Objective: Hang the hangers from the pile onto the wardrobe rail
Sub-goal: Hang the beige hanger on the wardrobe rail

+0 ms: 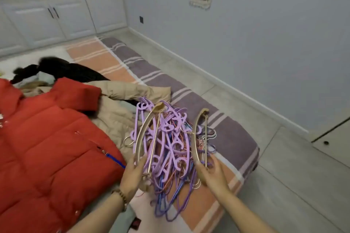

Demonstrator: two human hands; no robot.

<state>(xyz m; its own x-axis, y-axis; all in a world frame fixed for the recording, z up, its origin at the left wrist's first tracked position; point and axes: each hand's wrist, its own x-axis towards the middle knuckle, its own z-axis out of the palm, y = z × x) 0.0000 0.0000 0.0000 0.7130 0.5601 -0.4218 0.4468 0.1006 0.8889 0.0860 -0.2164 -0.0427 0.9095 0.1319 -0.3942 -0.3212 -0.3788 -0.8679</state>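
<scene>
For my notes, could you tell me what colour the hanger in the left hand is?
The hanger is tan, seen best in the head view.

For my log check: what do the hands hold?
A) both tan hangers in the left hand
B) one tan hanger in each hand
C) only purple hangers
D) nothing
B: the left hand grips the left tan hanger, the right hand grips the right tan hanger, above the purple pile.

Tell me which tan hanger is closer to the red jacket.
The left tan hanger, gripped by the left hand; the right tan hanger, in the right hand, sits beyond the purple pile.
</scene>
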